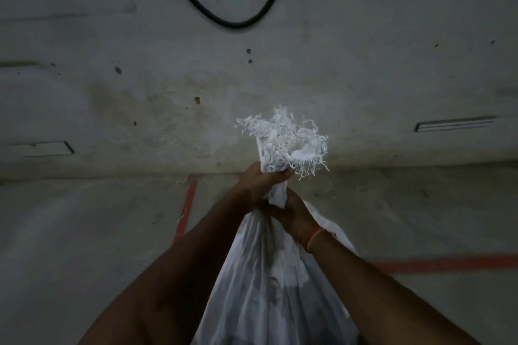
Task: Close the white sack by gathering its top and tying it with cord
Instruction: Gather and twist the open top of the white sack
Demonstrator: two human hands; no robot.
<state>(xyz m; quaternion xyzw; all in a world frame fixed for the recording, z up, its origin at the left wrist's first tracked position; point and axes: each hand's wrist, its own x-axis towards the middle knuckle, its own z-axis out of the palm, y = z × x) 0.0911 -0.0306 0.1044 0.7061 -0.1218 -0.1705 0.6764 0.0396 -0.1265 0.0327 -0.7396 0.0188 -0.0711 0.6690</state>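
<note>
Both hands clench the gathered neck of the white woven sack (pixel 269 274), left hand (pixel 259 185) directly above right hand (pixel 293 213), below its frayed top.

The sack (pixel 269 274) is white, with grey shadows running down its folds, and its frayed top (pixel 283 143) is a brighter white. A thin orange band (pixel 312 238) circles the right wrist. The wall (pixel 364 70) is dull grey-beige, mottled with brownish stains and small dark spots. A black cable (pixel 224 18) loops across it. The floor (pixel 84 232) is pale grey, crossed by red painted lines (pixel 448 263).
</note>
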